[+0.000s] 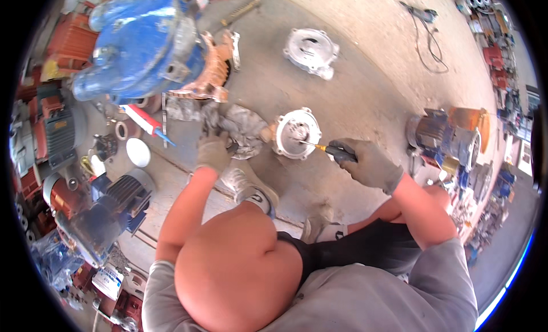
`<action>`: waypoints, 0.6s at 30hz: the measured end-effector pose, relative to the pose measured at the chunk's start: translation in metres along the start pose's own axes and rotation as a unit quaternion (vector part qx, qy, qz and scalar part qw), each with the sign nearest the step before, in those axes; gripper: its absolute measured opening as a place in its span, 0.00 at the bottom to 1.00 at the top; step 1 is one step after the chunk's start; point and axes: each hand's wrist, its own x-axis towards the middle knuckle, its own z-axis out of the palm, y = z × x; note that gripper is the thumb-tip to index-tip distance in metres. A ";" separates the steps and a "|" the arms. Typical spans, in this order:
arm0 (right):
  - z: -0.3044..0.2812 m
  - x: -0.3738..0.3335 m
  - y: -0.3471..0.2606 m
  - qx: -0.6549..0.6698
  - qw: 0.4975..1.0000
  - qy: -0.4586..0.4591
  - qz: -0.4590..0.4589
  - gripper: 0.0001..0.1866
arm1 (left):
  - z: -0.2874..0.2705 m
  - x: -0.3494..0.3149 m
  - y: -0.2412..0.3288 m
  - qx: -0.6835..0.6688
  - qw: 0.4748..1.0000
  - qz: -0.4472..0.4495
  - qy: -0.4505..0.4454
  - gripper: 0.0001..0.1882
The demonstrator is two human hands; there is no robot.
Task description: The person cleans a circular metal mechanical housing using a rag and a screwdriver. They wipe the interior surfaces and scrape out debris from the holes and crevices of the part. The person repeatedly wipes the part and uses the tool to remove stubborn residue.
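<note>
My gloved right hand (368, 163) is closed around the black and yellow handle of a screwdriver (321, 147). Its thin shaft reaches into a round, pale metal end cover (298, 132) with lugs on its rim, lying on the floor. My left hand (214, 151), also gloved, grips the edge of a crumpled grey rag (242, 123) left of that cover; its fingertips partly blend into the cloth. A second pale metal cover (311, 49) lies farther off. Behind the rag stands a large blue motor (145, 43) with a rusty orange flange (211, 72).
A red and white tube with a blue nozzle (145, 121), a white oval piece (138, 153) and a wrench (236, 51) lie around the blue motor. Several motors crowd the left side, including a dark blue one (108, 209). At right are another motor (436, 132) and a corded power tool (422, 13).
</note>
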 end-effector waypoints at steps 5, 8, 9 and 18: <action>0.075 0.047 -0.006 0.242 0.970 0.028 -0.003 0.20 | 0.030 0.003 -0.037 -0.266 0.950 -0.110 0.118 0.23; 0.142 0.097 -0.019 0.361 0.932 -0.006 -0.020 0.21 | -0.001 -0.028 -0.030 -0.653 0.739 -0.154 0.058 0.20; 0.163 0.110 -0.028 0.306 0.951 -0.006 -0.047 0.21 | -0.016 -0.031 -0.015 -0.725 0.661 -0.181 0.068 0.20; 0.244 0.154 -0.055 0.115 0.993 0.009 -0.033 0.24 | 0.060 0.002 -0.022 -0.554 0.788 -0.267 0.031 0.28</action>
